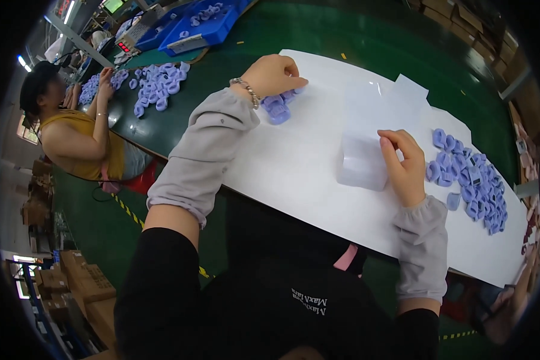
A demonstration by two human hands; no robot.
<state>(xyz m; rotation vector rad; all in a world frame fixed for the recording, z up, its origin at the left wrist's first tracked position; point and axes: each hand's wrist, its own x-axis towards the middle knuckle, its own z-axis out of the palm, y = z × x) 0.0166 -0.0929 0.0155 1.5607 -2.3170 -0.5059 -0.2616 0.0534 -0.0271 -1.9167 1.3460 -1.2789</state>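
Observation:
My left hand [274, 77] reaches over a small pile of purple watch-like pieces [277, 111] at the table's far left. Its fingers are bent, with the tips at one of the pieces; the grip is partly hidden by the hand. A clear plastic sheet [361, 165] curls up from the white tabletop in front of my right hand [405, 165]. The right thumb and fingers are closed at the sheet's right edge. More flat, see-through sheets [396, 99] lie behind it.
Many purple watch-like pieces [477, 183] are heaped on the right of the white table [282, 180]. At left, a person in a yellow top [78, 144] works at a dark table with more purple pieces [159, 84]. Blue bins [201, 30] stand beyond; cardboard boxes [87, 279] are stacked lower left.

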